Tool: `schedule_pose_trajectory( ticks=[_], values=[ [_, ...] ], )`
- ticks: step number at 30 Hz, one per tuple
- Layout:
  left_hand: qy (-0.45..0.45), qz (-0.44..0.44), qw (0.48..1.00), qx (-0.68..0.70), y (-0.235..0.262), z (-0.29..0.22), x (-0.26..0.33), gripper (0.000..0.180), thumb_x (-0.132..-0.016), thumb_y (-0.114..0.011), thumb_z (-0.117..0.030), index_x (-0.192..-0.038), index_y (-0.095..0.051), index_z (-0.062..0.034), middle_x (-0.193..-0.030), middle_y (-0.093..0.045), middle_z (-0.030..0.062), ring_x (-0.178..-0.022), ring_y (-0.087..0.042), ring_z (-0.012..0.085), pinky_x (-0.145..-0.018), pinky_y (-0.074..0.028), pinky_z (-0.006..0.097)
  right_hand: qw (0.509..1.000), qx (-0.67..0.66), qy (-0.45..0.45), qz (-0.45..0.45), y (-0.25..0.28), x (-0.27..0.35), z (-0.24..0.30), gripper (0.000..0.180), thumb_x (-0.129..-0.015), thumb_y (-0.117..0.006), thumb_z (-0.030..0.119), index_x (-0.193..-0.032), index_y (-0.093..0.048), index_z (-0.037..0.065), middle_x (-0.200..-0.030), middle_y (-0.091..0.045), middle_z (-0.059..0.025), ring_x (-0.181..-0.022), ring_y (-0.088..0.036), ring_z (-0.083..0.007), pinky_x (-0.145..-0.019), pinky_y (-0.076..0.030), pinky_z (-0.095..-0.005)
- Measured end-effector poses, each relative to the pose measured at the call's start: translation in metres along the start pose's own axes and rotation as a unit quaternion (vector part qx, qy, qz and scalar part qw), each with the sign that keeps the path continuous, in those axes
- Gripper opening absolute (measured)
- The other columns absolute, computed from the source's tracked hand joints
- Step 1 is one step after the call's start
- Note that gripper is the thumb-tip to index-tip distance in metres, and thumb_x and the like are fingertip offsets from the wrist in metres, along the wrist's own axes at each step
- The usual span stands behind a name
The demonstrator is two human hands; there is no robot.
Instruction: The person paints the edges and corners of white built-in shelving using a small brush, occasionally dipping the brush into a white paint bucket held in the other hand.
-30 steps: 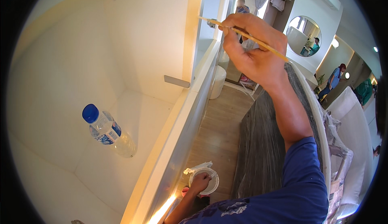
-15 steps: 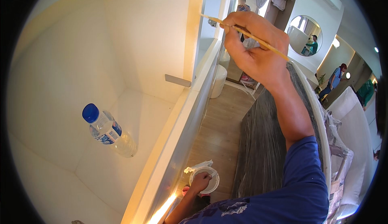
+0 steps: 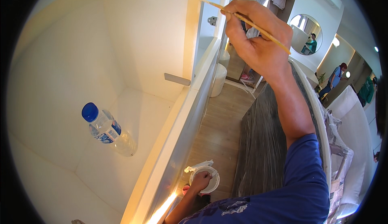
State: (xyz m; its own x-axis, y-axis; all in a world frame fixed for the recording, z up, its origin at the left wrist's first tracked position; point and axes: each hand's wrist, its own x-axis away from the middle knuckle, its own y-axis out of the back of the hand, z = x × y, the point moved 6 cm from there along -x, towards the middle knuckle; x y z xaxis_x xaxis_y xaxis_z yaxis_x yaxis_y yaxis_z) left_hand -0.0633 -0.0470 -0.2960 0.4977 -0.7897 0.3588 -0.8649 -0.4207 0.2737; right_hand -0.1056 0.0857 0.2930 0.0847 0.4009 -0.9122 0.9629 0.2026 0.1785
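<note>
Paintbrush point(image 3: 262, 32) sits pinched in the right hand point(image 3: 260, 42), tip near the cabinet edge point(image 3: 191, 42) — light, steady strokes should suit that narrow strip; the left hand point(image 3: 201, 181) overlaps the white bucket point(image 3: 218, 179) — its grip, I cannot tell.

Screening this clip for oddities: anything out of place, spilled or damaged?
Maybe the plastic bottle: it stands inside the cupboard, out of hand, while the right hand holds a thin stick up by the cupboard's edge. It looks misplaced there, though perhaps parked on purpose. No spill or damage visible around it.
</note>
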Motion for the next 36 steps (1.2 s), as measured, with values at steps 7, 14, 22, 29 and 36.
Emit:
schedule_pose_trajectory(
  ticks=[7,14,22,29,36],
  values=[
    [0.003,0.004,1.0,-0.002,-0.001,0.003,-0.001,0.03,-0.093,-0.066,-0.031,-0.099,-0.073,-0.0026,-0.092,-0.071,0.0215,-0.092,-0.07,0.0361,-0.084,-0.052,0.045,0.999,-0.007,-0.022,0.041,-0.002,0.009,0.008,0.013,-0.08,-0.073,0.002,-0.092,-0.07,0.007,-0.075,-0.067,-0.0064,-0.059,-0.062,-0.021,-0.055,-0.05,-0.0321],
    [-0.01,0.003,1.0,0.005,-0.003,0.007,-0.002,0.03,-0.093,-0.066,-0.031,-0.097,-0.072,-0.0021,-0.091,-0.071,0.0216,-0.092,-0.07,0.036,-0.083,-0.052,0.044,0.998,-0.043,-0.019,0.034,0.0,0.006,0.01,0.014,-0.08,-0.072,0.001,-0.093,-0.07,0.006,-0.075,-0.067,-0.0067,-0.06,-0.062,-0.0212,-0.054,-0.049,-0.0322],
    [-0.014,0.001,1.0,0.009,-0.001,0.004,0.0,0.03,-0.093,-0.066,-0.031,-0.097,-0.072,-0.0016,-0.09,-0.071,0.0217,-0.09,-0.07,0.0357,-0.082,-0.052,0.044,0.998,-0.026,-0.017,0.049,-0.005,0.015,0.012,0.017,-0.079,-0.072,-0.001,-0.094,-0.07,0.006,-0.074,-0.066,-0.0069,-0.06,-0.061,-0.0218,-0.055,-0.049,-0.0323],
    [-0.012,0.005,1.0,0.004,-0.003,0.006,-0.001,0.03,-0.093,-0.066,-0.031,-0.098,-0.072,-0.0017,-0.09,-0.071,0.0218,-0.09,-0.07,0.0358,-0.083,-0.052,0.044,0.997,-0.037,-0.017,0.059,-0.005,0.017,0.015,0.017,-0.079,-0.072,-0.002,-0.094,-0.069,0.006,-0.074,-0.066,-0.0066,-0.06,-0.061,-0.0217,-0.055,-0.049,-0.032],
    [0.009,0.013,1.0,0.008,-0.003,0.007,-0.001,0.03,-0.093,-0.066,-0.031,-0.098,-0.072,-0.0015,-0.09,-0.071,0.0215,-0.09,-0.07,0.0356,-0.082,-0.052,0.044,1.0,-0.014,0.006,0.023,-0.005,0.008,0.011,0.018,-0.078,-0.072,-0.002,-0.094,-0.069,0.006,-0.074,-0.066,-0.0063,-0.059,-0.061,-0.0215,-0.054,-0.049,-0.0321]
  ],
)
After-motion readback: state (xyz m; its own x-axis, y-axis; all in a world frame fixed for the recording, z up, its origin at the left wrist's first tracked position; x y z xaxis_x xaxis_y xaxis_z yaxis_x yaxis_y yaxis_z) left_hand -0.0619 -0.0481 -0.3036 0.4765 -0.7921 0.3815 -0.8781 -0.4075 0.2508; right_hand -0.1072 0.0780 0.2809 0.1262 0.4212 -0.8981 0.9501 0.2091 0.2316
